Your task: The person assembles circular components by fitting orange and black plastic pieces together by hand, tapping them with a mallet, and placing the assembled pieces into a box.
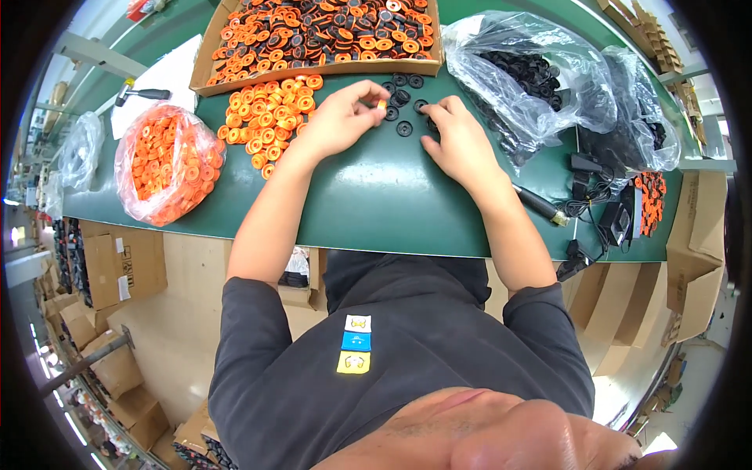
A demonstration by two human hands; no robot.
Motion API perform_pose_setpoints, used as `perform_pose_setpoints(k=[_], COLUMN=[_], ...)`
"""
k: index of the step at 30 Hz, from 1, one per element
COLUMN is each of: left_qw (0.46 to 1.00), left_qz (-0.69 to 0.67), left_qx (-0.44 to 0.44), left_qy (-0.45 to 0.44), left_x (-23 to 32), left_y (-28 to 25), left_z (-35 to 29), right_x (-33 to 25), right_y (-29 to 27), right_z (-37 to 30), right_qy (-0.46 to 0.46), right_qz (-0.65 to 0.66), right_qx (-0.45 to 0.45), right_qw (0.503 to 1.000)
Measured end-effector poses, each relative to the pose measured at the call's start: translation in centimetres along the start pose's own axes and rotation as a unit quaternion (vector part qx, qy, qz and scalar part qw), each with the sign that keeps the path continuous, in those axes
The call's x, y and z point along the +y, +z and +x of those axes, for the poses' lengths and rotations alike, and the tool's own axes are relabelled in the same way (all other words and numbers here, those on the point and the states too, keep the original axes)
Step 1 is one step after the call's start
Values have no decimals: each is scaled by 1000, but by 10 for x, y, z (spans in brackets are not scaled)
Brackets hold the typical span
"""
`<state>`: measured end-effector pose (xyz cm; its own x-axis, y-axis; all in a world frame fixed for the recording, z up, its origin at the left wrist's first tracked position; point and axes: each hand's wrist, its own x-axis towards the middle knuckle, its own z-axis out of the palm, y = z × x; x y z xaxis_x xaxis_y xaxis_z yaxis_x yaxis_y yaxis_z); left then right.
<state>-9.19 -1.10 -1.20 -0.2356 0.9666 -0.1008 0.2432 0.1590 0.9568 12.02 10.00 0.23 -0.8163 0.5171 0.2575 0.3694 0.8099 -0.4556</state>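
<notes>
My left hand (338, 121) is closed in a pinch, with the edge of a small orange wheel-like piece (381, 105) showing at its fingertips. To its right, my right hand (460, 145) has its fingers curled around a black wheel-like piece (432, 124), mostly hidden by them. Its index fingertip is by another black piece (421, 105) on the green table. Several loose black round pieces (403, 128) lie between the two hands. Left of my left hand spreads a loose heap of orange round pieces (262, 113).
A cardboard tray (317, 76) at the back holds joined orange-and-black pieces. Clear bags of orange (168, 164) and black parts (525, 74) stand left and right. A hammer (142, 93) lies at left; a dark-handled tool (539, 205) and cables (591, 200) lie at right.
</notes>
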Motion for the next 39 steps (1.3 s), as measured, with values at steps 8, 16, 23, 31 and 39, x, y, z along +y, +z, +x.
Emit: perform_pose_setpoints(k=[8, 16, 23, 31, 39], left_qw=[975, 968, 968, 968, 962], left_qz=[-219, -246, -250, -252, -272], left_qx=[-44, -45, -24, -17, 1], left_qy=[-11, 6, 27, 19, 23], left_x=[7, 11, 13, 12, 14], left_y=[18, 26, 33, 38, 39], left_z=[3, -3, -7, -6, -7], right_x=[6, -3, 1, -3, 0], right_y=[3, 8, 7, 0, -2], right_z=[7, 2, 2, 2, 4], right_qy=[-9, 79, 53, -22, -79], right_qz=[69, 400, 435, 296, 222], right_qx=[62, 90, 47, 73, 97], right_qw=[996, 909, 898, 952, 967])
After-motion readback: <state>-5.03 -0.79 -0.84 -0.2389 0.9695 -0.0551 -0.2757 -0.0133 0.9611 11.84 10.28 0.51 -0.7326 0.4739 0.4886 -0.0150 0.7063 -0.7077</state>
